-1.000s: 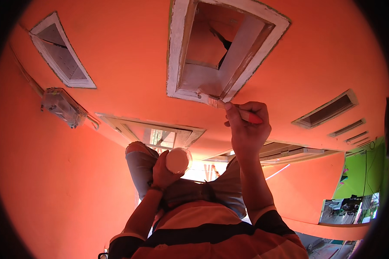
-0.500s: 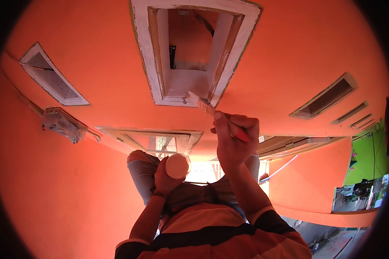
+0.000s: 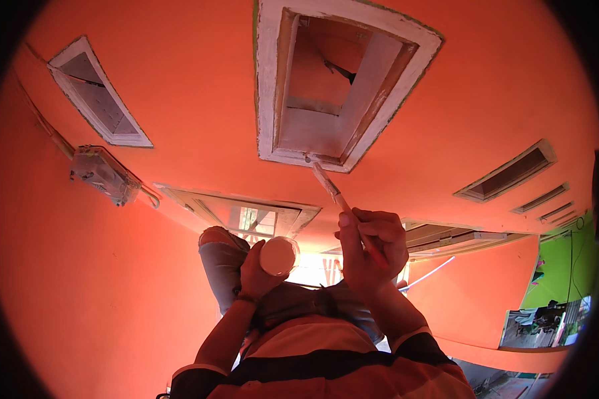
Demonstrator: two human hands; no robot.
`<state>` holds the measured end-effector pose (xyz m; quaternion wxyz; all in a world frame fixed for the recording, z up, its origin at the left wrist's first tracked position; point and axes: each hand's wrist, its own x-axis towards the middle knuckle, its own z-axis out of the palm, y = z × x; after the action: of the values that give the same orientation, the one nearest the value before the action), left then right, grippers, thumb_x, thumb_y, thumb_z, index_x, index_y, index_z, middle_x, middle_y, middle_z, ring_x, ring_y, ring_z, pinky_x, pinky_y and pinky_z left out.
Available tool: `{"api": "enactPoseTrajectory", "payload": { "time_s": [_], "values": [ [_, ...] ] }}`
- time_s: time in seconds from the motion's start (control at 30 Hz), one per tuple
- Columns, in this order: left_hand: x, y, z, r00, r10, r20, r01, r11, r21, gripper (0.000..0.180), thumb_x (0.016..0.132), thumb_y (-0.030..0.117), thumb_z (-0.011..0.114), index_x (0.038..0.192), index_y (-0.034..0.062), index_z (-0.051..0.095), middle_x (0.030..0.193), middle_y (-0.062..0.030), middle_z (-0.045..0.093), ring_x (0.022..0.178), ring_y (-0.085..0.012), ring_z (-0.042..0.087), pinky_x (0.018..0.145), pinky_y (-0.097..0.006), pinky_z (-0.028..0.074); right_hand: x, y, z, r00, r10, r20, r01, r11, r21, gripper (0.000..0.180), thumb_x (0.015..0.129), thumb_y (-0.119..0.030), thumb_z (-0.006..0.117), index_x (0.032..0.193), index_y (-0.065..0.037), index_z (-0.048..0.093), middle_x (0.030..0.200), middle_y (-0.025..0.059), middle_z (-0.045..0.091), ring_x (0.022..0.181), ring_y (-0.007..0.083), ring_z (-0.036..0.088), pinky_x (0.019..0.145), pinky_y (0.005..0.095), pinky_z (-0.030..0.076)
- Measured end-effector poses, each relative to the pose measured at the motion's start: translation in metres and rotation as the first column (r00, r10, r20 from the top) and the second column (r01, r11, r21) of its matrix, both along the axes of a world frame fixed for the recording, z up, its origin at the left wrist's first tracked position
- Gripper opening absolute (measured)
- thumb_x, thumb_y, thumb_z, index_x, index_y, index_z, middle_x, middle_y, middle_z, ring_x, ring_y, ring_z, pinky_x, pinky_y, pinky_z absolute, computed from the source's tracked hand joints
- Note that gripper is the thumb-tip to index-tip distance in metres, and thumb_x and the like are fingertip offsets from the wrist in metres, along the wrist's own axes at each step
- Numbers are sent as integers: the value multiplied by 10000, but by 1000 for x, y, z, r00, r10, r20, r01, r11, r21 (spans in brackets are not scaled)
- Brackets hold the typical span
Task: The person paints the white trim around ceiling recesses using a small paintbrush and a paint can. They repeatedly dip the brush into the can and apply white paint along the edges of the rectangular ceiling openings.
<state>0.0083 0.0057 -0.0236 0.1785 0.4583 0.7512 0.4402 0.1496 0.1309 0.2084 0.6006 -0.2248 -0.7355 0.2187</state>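
Note:
My right hand [image 3: 378, 249] is closed round the handle of a paintbrush [image 3: 336, 193] with a red handle end. The brush points up and to the left, and its pale-coated bristles are at the lower edge of a whitish window frame [image 3: 268, 100] set in the orange wall. Whether the tips touch the frame I cannot tell for sure. Close to my knee, my left hand [image 3: 254, 274] is wrapped round a round cup of pale paint [image 3: 278, 257]. The cup's open top faces up.
A clear plastic box with cables [image 3: 106, 174] is fixed on the orange wall at the left. Another white-framed opening [image 3: 100, 93] is above it. Smaller openings [image 3: 509, 171] line the right side. Below the central frame are a door with a glass pane [image 3: 243, 216] and a brown door [image 3: 446, 236].
My right hand has moved down and slightly right, and the brush stands steeper with its tip lower. The view has shifted, so the window frame appears further right. The cup is still held.

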Motion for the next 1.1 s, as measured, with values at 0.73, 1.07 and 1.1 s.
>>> {"api": "enactPoseTrajectory", "payload": {
  "time_s": [0.73,1.07,1.1],
  "values": [
    [-3,-1,2,999,-28,-29,29,998,47,952,592,352,953,1365,26,502,1252,-172,639,1118,-365,664,903,-453,571,-67,11,35,782,-181,596,-230,806,546,437,657,-253,718,944,35,557,947,160,531,704,220,575,510,258,518],
    [-4,-1,-14,991,-60,-118,63,998,29,903,603,315,949,1352,46,523,1208,-151,669,1088,-347,679,888,-444,576,-79,1,38,714,-267,647,-192,814,548,339,693,-188,717,904,-12,520,900,133,488,656,181,592,435,232,447],
    [-4,-1,-8,996,-49,-78,53,997,49,897,607,315,947,1352,48,524,1208,-150,670,1085,-348,680,887,-444,575,-81,5,40,717,-272,642,-183,816,549,338,691,-188,717,903,-14,519,900,130,488,651,177,590,432,232,446]
  ]
}}
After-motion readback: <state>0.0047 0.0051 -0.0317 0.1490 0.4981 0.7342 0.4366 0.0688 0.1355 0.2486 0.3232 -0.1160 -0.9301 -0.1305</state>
